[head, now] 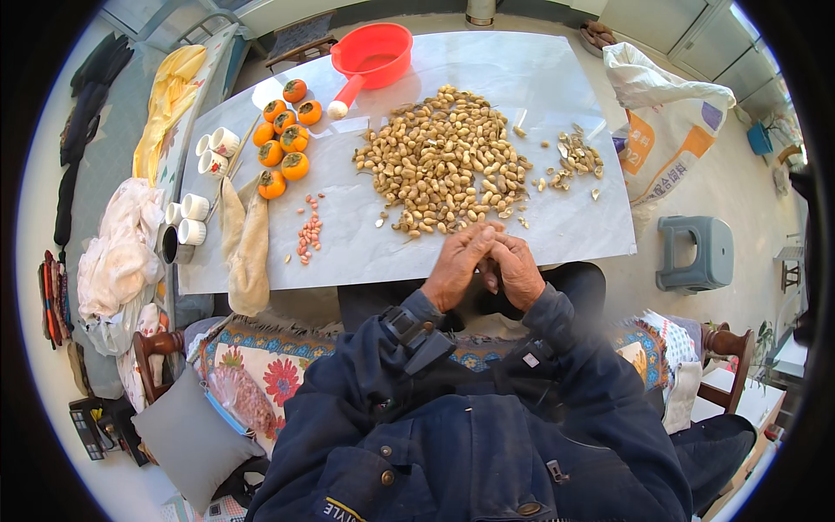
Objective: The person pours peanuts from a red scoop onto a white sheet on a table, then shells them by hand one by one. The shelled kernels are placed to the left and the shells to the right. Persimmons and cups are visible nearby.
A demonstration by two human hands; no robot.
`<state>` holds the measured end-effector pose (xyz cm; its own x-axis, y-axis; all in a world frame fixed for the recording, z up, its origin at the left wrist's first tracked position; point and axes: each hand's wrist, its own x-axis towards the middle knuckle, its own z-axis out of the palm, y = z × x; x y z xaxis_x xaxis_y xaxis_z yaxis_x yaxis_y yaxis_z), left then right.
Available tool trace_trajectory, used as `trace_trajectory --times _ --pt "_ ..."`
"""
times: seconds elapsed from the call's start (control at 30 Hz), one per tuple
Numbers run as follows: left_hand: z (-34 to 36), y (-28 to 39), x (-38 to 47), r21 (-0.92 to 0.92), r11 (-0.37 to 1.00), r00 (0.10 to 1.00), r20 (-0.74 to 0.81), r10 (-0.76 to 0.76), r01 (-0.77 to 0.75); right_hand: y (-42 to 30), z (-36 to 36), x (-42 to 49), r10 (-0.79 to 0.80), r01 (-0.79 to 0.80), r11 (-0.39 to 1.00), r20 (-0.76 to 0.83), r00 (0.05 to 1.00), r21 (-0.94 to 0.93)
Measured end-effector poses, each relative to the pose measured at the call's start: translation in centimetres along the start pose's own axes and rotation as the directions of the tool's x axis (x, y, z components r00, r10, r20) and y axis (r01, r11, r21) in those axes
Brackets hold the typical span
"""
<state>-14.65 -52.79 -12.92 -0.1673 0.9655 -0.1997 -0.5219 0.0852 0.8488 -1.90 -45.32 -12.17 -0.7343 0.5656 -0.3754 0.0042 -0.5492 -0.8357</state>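
My left hand (455, 262) and my right hand (519, 266) meet at the near edge of the table, fingers bent and thumbs close together. Whatever may lie between the fingertips is hidden. Just beyond them spreads a big heap of unshelled peanuts (443, 160). To the right is a small pile of peanut shells (577, 156), with a few loose bits around it. Shelled pink peanut kernels (310, 231) lie in a loose group to the left of the heap.
Several persimmons (295, 166), a red plastic ladle (378, 78), white cups (194, 207) and a beige cloth (248, 248) are on the grey table (352, 261). Right of the table stand a woven sack (665, 124) and a grey plastic stool (708, 251). A grey cushion (196, 437) lies at left.
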Motion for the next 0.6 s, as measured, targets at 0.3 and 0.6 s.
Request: trace_trajectory --times 0.3,0.6 --pt "2.0 -0.3 1.0 0.115 0.99 0.99 -0.097 0.098 -0.086 0.3 0.1 0.1 -0.119 0.122 0.991 -0.066 0.991 0.047" --pt "1.8 0.9 0.7 -0.245 0.969 0.99 -0.14 0.007 -0.041 -1.0 0.4 0.2 -0.065 0.06 0.989 0.034 0.997 0.137"
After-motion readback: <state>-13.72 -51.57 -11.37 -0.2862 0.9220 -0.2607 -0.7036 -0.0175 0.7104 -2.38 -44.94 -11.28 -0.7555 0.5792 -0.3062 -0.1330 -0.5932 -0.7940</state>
